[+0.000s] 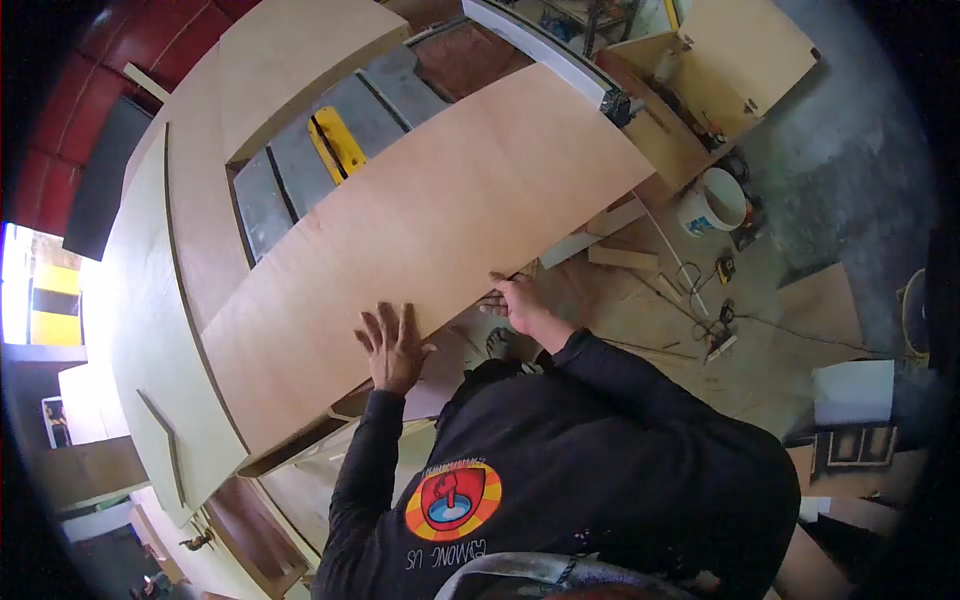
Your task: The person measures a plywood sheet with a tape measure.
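A large sheet of light brown plywood (430, 230) lies across a table saw (300, 170) whose yellow blade guard (335, 145) shows just beyond the sheet's far edge. My left hand (390, 345) rests flat on the sheet's near edge with its fingers spread. My right hand (515, 300) grips the sheet's near edge further right, fingers curled over it. Both arms wear black sleeves.
A long white fence rail (545, 50) runs past the sheet's right end. More plywood boards (200, 200) lie to the left of the saw. On the floor to the right are a white bucket (715, 205), wood offcuts (620, 255), cables and small tools (720, 330).
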The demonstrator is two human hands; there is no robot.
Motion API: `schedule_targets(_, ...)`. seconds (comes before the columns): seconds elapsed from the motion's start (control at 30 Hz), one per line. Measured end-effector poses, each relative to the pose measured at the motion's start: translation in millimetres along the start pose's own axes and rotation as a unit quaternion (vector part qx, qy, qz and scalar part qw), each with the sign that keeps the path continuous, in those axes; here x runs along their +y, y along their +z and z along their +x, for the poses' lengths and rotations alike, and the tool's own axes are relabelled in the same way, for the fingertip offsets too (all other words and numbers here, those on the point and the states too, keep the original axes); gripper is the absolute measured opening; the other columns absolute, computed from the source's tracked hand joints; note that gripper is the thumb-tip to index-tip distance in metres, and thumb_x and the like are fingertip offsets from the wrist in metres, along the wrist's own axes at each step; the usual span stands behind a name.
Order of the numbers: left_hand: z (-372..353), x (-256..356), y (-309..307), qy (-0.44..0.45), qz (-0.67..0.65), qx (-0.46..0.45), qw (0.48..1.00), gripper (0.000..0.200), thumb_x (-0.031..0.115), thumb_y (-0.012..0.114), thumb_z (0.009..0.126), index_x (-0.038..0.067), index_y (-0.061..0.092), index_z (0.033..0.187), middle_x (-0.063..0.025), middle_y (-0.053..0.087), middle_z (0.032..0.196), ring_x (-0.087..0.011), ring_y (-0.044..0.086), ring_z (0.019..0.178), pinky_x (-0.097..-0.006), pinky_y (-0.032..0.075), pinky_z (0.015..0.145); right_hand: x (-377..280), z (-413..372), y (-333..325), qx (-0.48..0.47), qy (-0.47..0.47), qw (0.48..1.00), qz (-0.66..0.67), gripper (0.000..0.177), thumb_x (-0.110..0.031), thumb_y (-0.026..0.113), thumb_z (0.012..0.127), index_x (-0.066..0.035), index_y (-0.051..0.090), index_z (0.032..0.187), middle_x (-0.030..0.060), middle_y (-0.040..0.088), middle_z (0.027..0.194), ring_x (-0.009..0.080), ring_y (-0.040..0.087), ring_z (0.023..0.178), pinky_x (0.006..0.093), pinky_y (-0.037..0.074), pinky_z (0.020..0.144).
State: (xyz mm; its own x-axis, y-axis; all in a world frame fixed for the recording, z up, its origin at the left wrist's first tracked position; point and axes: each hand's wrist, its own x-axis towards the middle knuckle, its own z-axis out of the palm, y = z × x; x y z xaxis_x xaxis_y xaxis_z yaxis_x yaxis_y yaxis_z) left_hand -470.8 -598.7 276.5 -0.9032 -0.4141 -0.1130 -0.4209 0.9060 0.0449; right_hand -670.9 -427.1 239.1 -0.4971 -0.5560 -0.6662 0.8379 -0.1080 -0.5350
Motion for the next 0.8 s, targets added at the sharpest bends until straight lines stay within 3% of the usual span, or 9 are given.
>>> schedule_targets(0.17,21,8,3,0.016,-0.004,0.019,1.0,0.092,0.054,0.068,0.074,0.022,0.024,0.148,-0.0232,0.018,0.151,-0.0543,0.011,0.136,-0.0725,0.013,0.102,-18,-13,-1,-0.022,0.015,1.0,0.004,0.021,-0.018,0.058,0.092,-0.005,0.056,0.108,0.013,0.066,0.091,0.0224,0.067,0.072,0.0373,0.059,0.065)
schedule_targets(0.23,21,5,7,0.041,0.016,0.008,0.999,0.091,0.054,0.067,0.074,0.022,0.024,0.148,-0.0227,0.018,0.151,-0.0546,0.011,0.136,-0.073,0.013,0.102,-40,-20,-11,-0.111,0.056,0.953,-0.276,0.023,-0.021,0.059,0.092,-0.003,0.057,0.106,0.014,0.066,0.09,0.0223,0.067,0.072,0.0361,0.058,0.065)
schedule_targets(0.27,23,6,8,0.038,0.022,0.002,0.999,0.091,0.053,0.067,0.074,0.022,0.024,0.148,-0.0223,0.018,0.151,-0.0549,0.012,0.135,-0.0734,0.013,0.101,-49,-11,-20,-0.157,-0.012,0.839,-0.522,0.032,-0.029,0.066,0.087,-0.003,0.059,0.104,0.0154,0.065,0.094,0.0257,0.067,0.068,0.0382,0.058,0.066)
schedule_targets(0.3,24,4,7,0.032,0.022,0.003,0.999,0.091,0.053,0.067,0.074,0.022,0.024,0.148,-0.0223,0.018,0.151,-0.0549,0.012,0.135,-0.0734,0.013,0.101,-61,-4,-33,-0.162,-0.011,0.836,-0.524,0.032,-0.029,0.066,0.087,-0.003,0.059,0.104,0.0154,0.065,0.094,0.0257,0.067,0.068,0.0382,0.058,0.066)
schedule_targets(0.37,24,5,8,0.052,-0.001,0.034,0.998,0.09,0.05,0.069,0.073,0.022,0.026,0.147,-0.0221,0.019,0.151,-0.0551,0.014,0.134,-0.0735,0.014,0.101,-115,-14,-36,-0.191,-0.242,0.514,-0.801,0.05,-0.036,0.076,0.075,-0.006,0.059,0.111,0.0179,0.061,0.112,0.0349,0.065,0.092,0.0457,0.053,0.085)
schedule_targets(0.43,24,3,5,0.048,0.009,0.021,0.999,0.088,0.05,0.069,0.073,0.022,0.028,0.147,-0.0223,0.02,0.151,-0.055,0.016,0.134,-0.0737,0.016,0.1,-138,23,-68,-0.198,-0.515,0.388,-0.739,0.076,-0.044,0.081,0.063,-0.012,0.054,0.126,0.0183,0.048,0.133,0.041,0.043,0.124,0.0531,0.038,0.102)
schedule_targets(0.5,25,3,0,0.049,-0.01,0.007,0.999,0.089,0.05,0.07,0.073,0.023,0.029,0.147,-0.0218,0.021,0.151,-0.0551,0.017,0.134,-0.0738,0.017,0.1,-193,17,-51,-0.177,-0.394,0.303,-0.85,0.097,-0.047,0.082,0.057,-0.023,0.04,0.141,0.0166,0.03,0.148,0.0431,0.017,0.138,0.0631,0.023,0.106)
schedule_targets(0.63,29,1,0,0.048,-0.016,0.018,0.999,0.095,0.048,0.075,0.067,0.023,0.03,0.146,-0.0203,0.02,0.152,-0.0547,0.017,0.134,-0.0737,0.017,0.1,-210,27,-46,-0.145,-0.343,0.27,-0.888,0.107,-0.047,0.083,0.054,-0.033,0.03,0.145,0.0161,0.023,0.151,0.0457,0.014,0.138,0.0728,0.021,0.101)
schedule_targets(0.8,27,-3,-13,0.019,-0.018,-0.033,0.999,0.09,0.049,0.072,0.072,0.023,0.029,0.146,-0.0194,0.02,0.152,-0.0547,0.016,0.135,-0.0734,0.016,0.101,-214,23,-40,-0.152,-0.269,0.308,-0.9,0.106,-0.043,0.082,0.054,-0.037,0.029,0.145,0.0162,0.017,0.153,0.0455,0.007,0.14,0.0751,0.019,0.1)
